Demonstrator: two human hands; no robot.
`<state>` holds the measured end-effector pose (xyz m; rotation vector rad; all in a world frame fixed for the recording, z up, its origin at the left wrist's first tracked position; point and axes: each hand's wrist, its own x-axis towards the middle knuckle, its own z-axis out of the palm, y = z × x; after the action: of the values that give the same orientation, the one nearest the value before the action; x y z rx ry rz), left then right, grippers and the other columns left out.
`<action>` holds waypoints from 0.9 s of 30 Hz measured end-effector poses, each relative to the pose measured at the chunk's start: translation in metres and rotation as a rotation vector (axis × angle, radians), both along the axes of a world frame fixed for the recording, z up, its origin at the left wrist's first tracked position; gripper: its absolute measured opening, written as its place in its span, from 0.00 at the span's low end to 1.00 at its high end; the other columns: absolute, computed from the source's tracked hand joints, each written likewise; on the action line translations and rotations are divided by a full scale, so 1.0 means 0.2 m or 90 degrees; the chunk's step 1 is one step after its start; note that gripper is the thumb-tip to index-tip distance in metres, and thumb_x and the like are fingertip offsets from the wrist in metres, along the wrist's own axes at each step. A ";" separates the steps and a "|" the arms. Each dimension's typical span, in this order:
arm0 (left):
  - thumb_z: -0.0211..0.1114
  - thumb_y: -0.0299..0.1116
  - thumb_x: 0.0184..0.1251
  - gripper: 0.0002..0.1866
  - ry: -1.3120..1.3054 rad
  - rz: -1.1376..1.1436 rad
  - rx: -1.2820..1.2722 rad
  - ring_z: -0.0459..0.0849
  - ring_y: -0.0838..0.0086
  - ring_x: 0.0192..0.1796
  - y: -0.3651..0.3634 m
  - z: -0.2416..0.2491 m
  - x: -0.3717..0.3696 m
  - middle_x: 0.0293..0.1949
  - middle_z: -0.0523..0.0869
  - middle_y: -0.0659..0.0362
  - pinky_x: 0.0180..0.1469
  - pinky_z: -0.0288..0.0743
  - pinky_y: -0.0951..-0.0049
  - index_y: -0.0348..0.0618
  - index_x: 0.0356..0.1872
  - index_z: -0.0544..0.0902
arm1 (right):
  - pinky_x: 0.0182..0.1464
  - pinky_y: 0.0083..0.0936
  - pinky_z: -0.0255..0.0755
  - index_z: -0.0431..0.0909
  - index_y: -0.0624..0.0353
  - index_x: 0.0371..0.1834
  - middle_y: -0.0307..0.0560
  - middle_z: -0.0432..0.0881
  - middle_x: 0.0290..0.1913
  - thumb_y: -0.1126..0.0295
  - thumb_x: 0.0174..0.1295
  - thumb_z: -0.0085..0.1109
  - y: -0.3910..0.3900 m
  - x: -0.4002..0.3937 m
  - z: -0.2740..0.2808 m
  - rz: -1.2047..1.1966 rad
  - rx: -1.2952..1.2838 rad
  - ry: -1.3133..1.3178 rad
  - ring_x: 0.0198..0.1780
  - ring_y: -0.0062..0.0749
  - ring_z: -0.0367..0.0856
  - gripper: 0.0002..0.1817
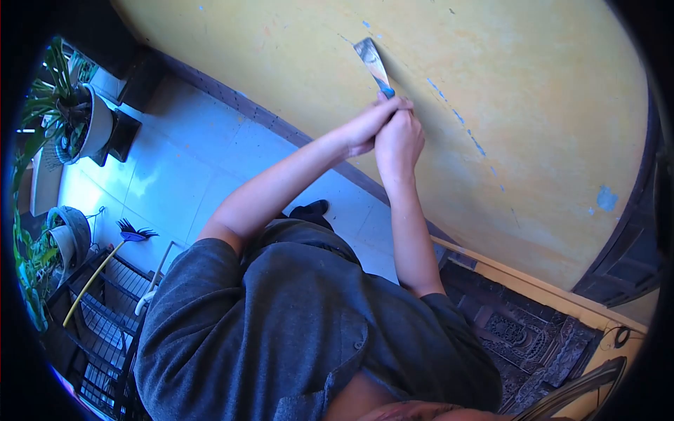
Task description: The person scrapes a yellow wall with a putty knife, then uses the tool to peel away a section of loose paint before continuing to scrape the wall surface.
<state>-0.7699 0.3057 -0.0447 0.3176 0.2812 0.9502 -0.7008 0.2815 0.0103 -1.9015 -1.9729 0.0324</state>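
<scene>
A putty knife (pixel 371 59) with a wide metal blade and a blue part near its handle lies against the yellow wall (pixel 519 105). Both hands are wrapped round its handle, which they mostly hide. My left hand (pixel 368 126) comes in from the left, its fingers at the upper end of the grip. My right hand (pixel 400 144) is closed just beside and below it, touching it. Thin scraped lines and bluish chips mark the wall right of the blade.
Potted plants (pixel 100 123) stand on the tiled floor (pixel 182 140) at the left. Below them are a black rack (pixel 102 351) and a yellow-handled brush (pixel 91 284). A dark patterned mat (pixel 519 333) lies at the lower right, by a dark door frame (pixel 625 238).
</scene>
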 end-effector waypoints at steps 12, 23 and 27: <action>0.61 0.47 0.77 0.14 0.052 0.011 0.013 0.84 0.80 0.41 0.03 -0.01 -0.05 0.38 0.83 0.64 0.43 0.80 0.74 0.48 0.43 0.81 | 0.40 0.53 0.78 0.83 0.65 0.40 0.64 0.87 0.37 0.55 0.76 0.55 0.03 -0.05 0.00 0.017 0.005 0.010 0.39 0.61 0.87 0.21; 0.62 0.43 0.77 0.11 0.061 0.016 0.031 0.81 0.81 0.42 0.00 -0.01 0.01 0.37 0.83 0.65 0.46 0.78 0.76 0.46 0.41 0.81 | 0.40 0.53 0.79 0.84 0.62 0.40 0.61 0.88 0.37 0.56 0.75 0.56 -0.03 -0.01 -0.02 -0.012 0.001 -0.004 0.40 0.59 0.87 0.18; 0.63 0.43 0.75 0.11 0.027 0.023 -0.001 0.81 0.83 0.39 0.06 -0.10 -0.17 0.35 0.81 0.66 0.44 0.77 0.76 0.46 0.39 0.80 | 0.39 0.53 0.79 0.82 0.63 0.37 0.63 0.87 0.36 0.55 0.76 0.54 0.06 -0.16 -0.12 0.033 0.021 0.043 0.37 0.61 0.87 0.20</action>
<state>-0.8042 0.3174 -0.0638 0.3323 0.3275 0.9801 -0.7334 0.2927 -0.0139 -1.8044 -1.9664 0.0775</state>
